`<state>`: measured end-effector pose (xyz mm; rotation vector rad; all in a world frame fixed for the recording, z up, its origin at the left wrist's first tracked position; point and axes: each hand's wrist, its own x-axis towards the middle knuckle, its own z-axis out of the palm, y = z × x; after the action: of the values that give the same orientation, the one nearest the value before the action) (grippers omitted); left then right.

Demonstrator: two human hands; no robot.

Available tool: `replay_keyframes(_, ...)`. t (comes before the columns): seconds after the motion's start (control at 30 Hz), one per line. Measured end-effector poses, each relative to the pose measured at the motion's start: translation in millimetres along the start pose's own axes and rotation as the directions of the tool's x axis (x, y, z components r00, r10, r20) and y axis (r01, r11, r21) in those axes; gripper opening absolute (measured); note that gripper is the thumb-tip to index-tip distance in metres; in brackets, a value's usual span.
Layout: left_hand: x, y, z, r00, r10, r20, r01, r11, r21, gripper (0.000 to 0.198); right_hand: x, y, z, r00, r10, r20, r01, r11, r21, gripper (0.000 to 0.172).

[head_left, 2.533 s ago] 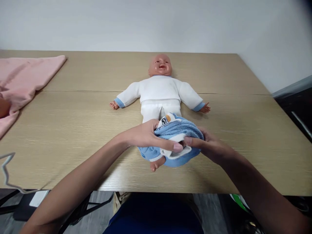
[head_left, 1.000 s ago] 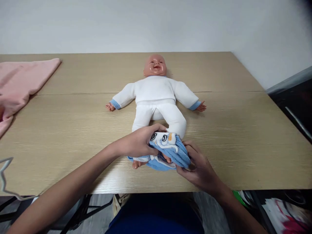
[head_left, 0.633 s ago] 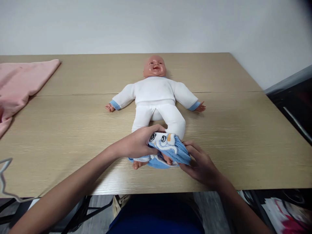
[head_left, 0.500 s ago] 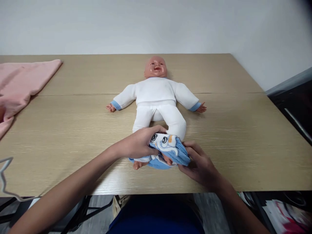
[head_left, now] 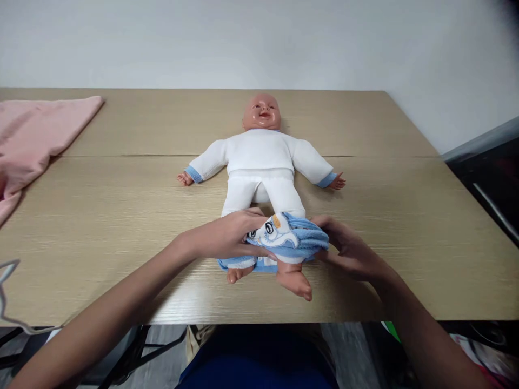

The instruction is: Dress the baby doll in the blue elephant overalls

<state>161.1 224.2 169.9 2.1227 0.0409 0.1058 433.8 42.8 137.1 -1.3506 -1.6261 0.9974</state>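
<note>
A baby doll (head_left: 260,154) in a white top with blue cuffs lies on its back, head away from me. Blue-and-white terry trousers (head_left: 300,237) with an embroidered animal face are bunched around its lower legs. My left hand (head_left: 231,235) pinches the bunched cloth between thumb and fingers, over the doll's shins. On the other side, my right hand (head_left: 346,246) grips the outer edge of the trousers. Both doll feet stick out of the leg openings, the one on the right farther out and closer to me. Some of my fingertips are hidden by the cloth.
The doll lies on a light wooden table (head_left: 121,216). A pink cloth (head_left: 44,129) is spread at the left. At the lower left edge sits a white wire-like item (head_left: 6,292). A dark object (head_left: 490,178) stands beyond the table's right side.
The doll's foot on the right has come fully out of the trouser leg. My right hand has moved a little right and up with the cloth, which is now bunched around that ankle.
</note>
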Motion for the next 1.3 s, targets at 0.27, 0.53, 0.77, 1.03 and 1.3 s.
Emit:
replay_keyframes(0.27,-4.8,10.9,0.9,0.979,-0.158,-0.13,0.147,0.985,-0.089,0.048,29.4,1.5,-16.7,0.986,0.082,0.148,-0.095,0.992,0.087,0.049)
replay_keyframes(0.53,-88.8,18.5,14.7,0.774,-0.483,-0.409,0.418,0.876,-0.242,0.051,24.4,-18.1,-3.5,0.998,-0.011,-0.063,-0.004,0.971,-0.237,0.024)
replay_keyframes(0.77,-98.7,-8.3,18.6,0.851,-0.393,-0.347,0.271,0.896,-0.352,0.015,49.9,-10.1,0.5,0.99,0.088,-0.11,-0.078,0.992,0.096,0.026)
replay_keyframes(1.03,-62.5,-35.2,26.9,0.682,-0.333,-0.652,0.103,0.925,-0.365,0.028,78.1,1.5,6.5,0.949,0.075,-0.305,-0.056,0.996,0.071,0.034)
replay_keyframes(1.3,-40.4,-41.8,9.2,0.687,-0.482,-0.544,0.169,0.834,-0.525,0.046,97.5,13.0,5.2,0.928,-0.077,-0.366,0.028,0.99,-0.137,0.03)
